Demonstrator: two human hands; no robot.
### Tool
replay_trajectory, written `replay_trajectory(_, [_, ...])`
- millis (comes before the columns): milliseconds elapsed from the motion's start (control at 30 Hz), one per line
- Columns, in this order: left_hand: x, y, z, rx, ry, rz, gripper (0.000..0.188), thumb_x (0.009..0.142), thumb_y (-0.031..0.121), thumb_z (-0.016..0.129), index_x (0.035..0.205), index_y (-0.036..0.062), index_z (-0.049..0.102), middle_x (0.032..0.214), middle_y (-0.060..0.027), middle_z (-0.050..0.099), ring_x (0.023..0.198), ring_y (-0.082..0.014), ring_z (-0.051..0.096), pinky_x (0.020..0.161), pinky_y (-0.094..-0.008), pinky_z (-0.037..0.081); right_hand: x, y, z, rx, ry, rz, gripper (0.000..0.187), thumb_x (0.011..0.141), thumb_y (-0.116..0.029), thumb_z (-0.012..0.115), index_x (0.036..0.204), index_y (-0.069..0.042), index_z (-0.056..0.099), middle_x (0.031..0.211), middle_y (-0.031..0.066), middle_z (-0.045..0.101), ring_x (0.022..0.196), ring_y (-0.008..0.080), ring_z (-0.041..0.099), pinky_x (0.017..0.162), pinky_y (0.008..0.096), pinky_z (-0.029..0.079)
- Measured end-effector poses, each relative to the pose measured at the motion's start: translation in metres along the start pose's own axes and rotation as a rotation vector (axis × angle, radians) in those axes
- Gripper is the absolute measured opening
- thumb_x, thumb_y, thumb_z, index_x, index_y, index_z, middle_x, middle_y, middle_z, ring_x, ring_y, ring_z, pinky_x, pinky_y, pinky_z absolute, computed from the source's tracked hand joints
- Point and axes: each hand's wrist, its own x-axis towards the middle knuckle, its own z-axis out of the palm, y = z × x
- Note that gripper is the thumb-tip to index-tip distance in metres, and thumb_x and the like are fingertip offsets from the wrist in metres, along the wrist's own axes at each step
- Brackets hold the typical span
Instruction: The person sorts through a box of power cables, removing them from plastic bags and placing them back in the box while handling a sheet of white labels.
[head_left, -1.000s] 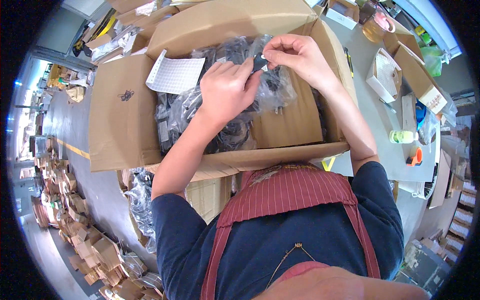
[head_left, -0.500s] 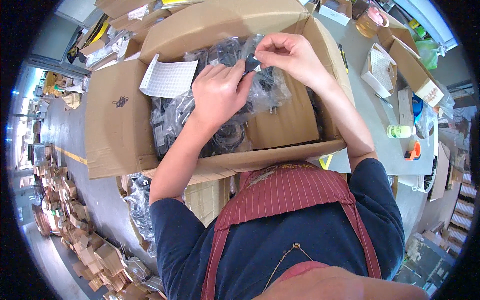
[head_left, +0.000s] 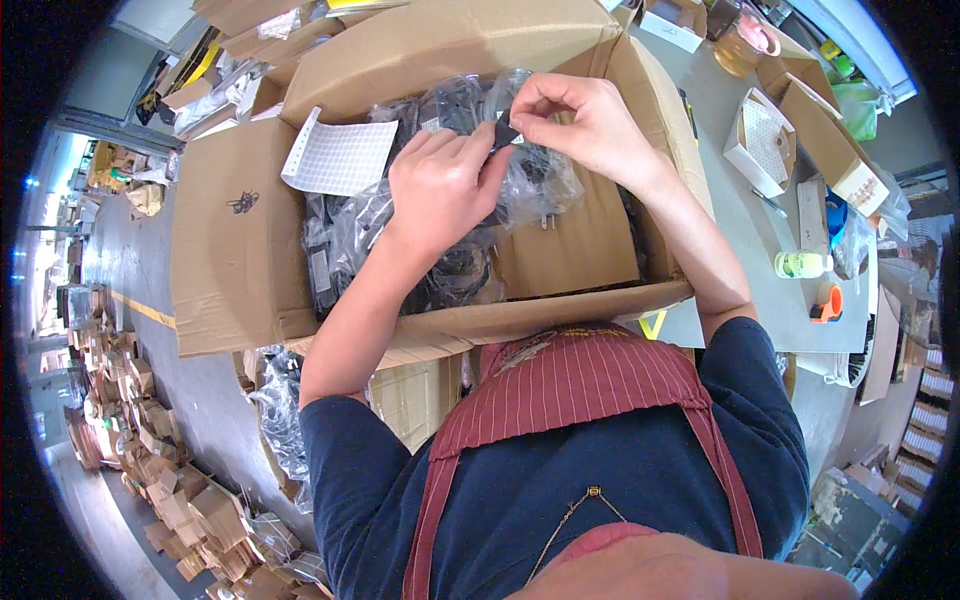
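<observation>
Black and small, the piece (head_left: 503, 133) is held above the open cardboard box (head_left: 228, 275), pinched between the thumb and forefinger of the left hand (head_left: 440, 190), with next to no gap between them. From where I stand, the right hand (head_left: 580, 118) is right beside it, thumb and forefinger drawn nearly together; I can't tell whether they grip the piece's edge or something tiny. Such a narrow hold looks like the weak point: were the left thumb to roll or the right fingertips to push, the piece could slip out and drop among the clear plastic bags (head_left: 460, 270) just below, where dark contents would make it hard to spot. Near the left hand, a white gridded sheet (head_left: 345, 155) lies loosely over the bags, its left edge curled; a brush from that forearm might crease it or slide it deeper into the box.
</observation>
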Motion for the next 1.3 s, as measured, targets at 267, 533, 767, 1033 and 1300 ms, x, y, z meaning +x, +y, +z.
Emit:
replay_trajectory(267, [-0.001, 0.0, 0.0, -0.011, -0.025, -0.004, 0.025, 0.075, 0.018, 0.079, 0.095, 0.0042, 0.073, 0.063, -0.0086, 0.062, 0.056, -0.0245, 0.06, 0.056, -0.0351, 0.046, -0.002, -0.008, 0.006, -0.296, 0.047, -0.155, 0.011, 0.079, -0.014, 0.068, 0.083, -0.007, 0.061, 0.077, 0.0106, 0.066, 0.072, 0.0285, 0.069, 0.065, 0.0378, 0.055])
replay_trajectory(533, [-0.005, -0.003, 0.005, -0.022, -0.052, 0.003, 0.023, 0.076, 0.017, 0.078, 0.094, 0.0048, 0.072, 0.065, -0.0083, 0.063, 0.058, -0.0245, 0.061, 0.059, -0.0354, 0.047, -0.008, -0.013, 0.021, -0.641, 0.126, -0.226, 0.014, 0.08, -0.016, 0.065, 0.076, -0.007, 0.056, 0.073, 0.0119, 0.064, 0.071, 0.0334, 0.067, 0.06, 0.0457, 0.053])
replay_trajectory(767, [-0.005, -0.001, 0.003, -0.021, -0.082, 0.02, 0.024, 0.078, 0.021, 0.079, 0.094, 0.005, 0.072, 0.065, -0.0075, 0.064, 0.057, -0.0229, 0.06, 0.056, -0.0336, 0.045, 0.0, 0.003, -0.008, -0.707, 0.107, 0.041, 0.032, 0.085, -0.034, 0.068, 0.068, -0.008, 0.062, 0.063, 0.0132, 0.062, 0.065, 0.0351, 0.065, 0.059, 0.0458, 0.051])
replay_trajectory(1033, [0.003, 0.009, -0.003, -0.135, 0.059, 0.098, 0.028, 0.072, 0.01, 0.083, 0.095, 0.0014, 0.071, 0.063, -0.0053, 0.062, 0.052, -0.0207, 0.055, 0.051, -0.0317, 0.041, 0.013, 0.071, -0.022, -0.806, 0.15, 0.172, 0.034, 0.086, -0.037, 0.068, 0.074, -0.006, 0.062, 0.068, 0.0145, 0.064, 0.069, 0.0358, 0.064, 0.062, 0.0468, 0.05])
replay_trajectory(1300, [0.005, 0.009, -0.006, -0.144, 0.056, 0.101, 0.029, 0.072, 0.01, 0.084, 0.096, 0.0004, 0.071, 0.062, -0.0058, 0.06, 0.051, -0.0208, 0.054, 0.051, -0.032, 0.04, -0.001, 0.12, -0.005, -0.742, -0.568, 0.434, 0.065, 0.091, -0.05, 0.062, 0.135, -0.003, 0.05, 0.129, 0.0369, 0.046, 0.116, 0.0492, 0.055, 0.102, 0.0458, 0.046])
